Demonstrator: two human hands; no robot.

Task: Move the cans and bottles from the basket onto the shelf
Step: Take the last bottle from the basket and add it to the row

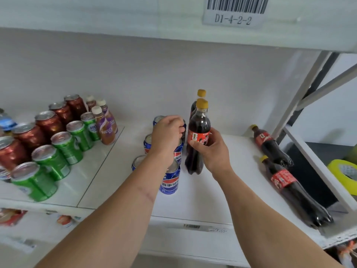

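On the white shelf (pixel 212 200) an upright cola bottle (pixel 199 132) with a yellow cap and red label stands at the middle, and my right hand (pixel 214 151) grips it around the label. A second cola bottle (pixel 201 92) stands right behind it. To the left of them stand several blue cola cans (pixel 170 182) in rows. My left hand (pixel 168 136) reaches over them with its fingers curled round a blue can (pixel 184 130) at the back of the group, mostly hidden by the hand. The basket is out of view.
Two cola bottles (pixel 270 147) (pixel 289 186) lie on their sides at the shelf's right end. Green cans (pixel 65 146), red cans (pixel 48 122) and coffee bottles (pixel 105 128) fill the left. A yellow tape roll (pixel 343 173) sits beyond the shelf frame at right.
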